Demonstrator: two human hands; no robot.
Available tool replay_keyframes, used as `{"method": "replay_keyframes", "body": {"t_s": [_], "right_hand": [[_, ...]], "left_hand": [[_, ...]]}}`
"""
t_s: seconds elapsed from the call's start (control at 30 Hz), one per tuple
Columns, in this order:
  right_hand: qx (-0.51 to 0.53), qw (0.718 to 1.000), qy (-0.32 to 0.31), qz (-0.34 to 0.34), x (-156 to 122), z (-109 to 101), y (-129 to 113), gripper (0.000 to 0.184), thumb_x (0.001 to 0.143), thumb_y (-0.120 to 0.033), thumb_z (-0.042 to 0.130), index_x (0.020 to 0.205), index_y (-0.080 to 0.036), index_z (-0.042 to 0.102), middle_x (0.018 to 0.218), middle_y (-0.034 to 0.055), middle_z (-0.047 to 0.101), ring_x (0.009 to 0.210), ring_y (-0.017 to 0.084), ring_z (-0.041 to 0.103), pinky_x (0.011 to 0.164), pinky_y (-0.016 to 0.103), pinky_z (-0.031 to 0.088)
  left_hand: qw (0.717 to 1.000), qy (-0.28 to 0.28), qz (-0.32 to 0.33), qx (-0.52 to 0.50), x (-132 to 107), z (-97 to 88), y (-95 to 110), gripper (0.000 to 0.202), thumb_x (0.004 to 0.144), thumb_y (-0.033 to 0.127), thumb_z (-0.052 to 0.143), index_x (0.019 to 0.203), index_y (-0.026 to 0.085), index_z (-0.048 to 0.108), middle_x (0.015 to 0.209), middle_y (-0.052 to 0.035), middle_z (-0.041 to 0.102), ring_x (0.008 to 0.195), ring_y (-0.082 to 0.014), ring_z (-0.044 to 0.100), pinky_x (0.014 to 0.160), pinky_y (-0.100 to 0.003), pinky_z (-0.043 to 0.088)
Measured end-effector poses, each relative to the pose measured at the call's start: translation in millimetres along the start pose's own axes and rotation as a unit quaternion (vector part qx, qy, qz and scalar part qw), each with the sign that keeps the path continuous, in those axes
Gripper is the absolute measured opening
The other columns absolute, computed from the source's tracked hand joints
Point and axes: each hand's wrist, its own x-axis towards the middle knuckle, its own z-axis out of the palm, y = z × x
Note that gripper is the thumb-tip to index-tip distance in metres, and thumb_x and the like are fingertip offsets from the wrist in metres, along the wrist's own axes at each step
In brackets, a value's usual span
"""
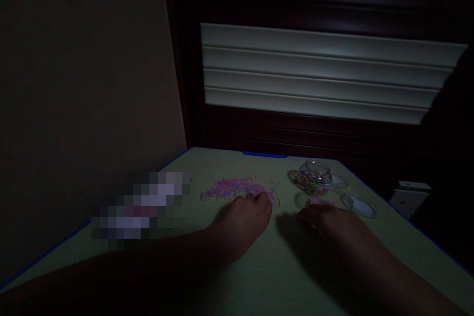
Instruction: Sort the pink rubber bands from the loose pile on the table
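Observation:
A loose pile of small pink, purple and pale rubber bands [233,187] lies spread on the pale green table [259,276]. At the pile's right front edge is my left hand [248,217], fingers curled down and closed; whatever is in them is hidden. My right hand [329,219] hovers over the table to the right, fingers bent and pressed together, with nothing clear to see in them. Just behind it stands a clear container [324,192] with a few pinkish bands inside, partly covered by the hand. Farther back is a round clear jar [314,175] of multicoloured bands.
Clear round lids [361,207] lie right of the containers. A pixelated item [144,207] rests at the table's left side. A wall [85,59] borders the left, and a dark panel with pale slats [314,74] stands behind. White boxes [409,197] sit beyond the right edge. Light is dim.

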Motion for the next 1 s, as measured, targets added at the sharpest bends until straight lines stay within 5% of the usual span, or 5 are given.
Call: {"method": "replay_keyframes", "body": {"t_s": [0.2, 1.0], "right_hand": [[-0.005, 1.0, 0.003, 0.005, 1.4, 2.2, 0.3, 0.017, 0.069, -0.008, 0.042, 0.066, -0.02, 0.054, 0.067, 0.0012, 0.058, 0.054, 0.011, 0.05, 0.047, 0.022, 0.028], [-0.004, 1.0, -0.001, 0.002, 0.8, -2.0, -2.8, 0.019, 0.069, -0.006, 0.042, 0.068, -0.02, 0.056, 0.069, 0.0015, 0.06, 0.055, 0.01, 0.052, 0.048, 0.021, 0.029]], "left_hand": [[0.998, 0.027, 0.037, 0.045, -1.4, 4.0, 6.7, 0.014, 0.075, 0.007, 0.047, 0.082, 0.012, 0.057, 0.078, -0.0079, 0.047, 0.067, -0.0193, 0.049, 0.046, -0.026, 0.034], [0.998, -0.011, 0.049, 0.041, 0.0, 2.2, 5.0, 0.01, 0.073, 0.007, 0.051, 0.074, 0.011, 0.06, 0.072, -0.0078, 0.048, 0.064, -0.0197, 0.048, 0.043, -0.026, 0.03]]}}
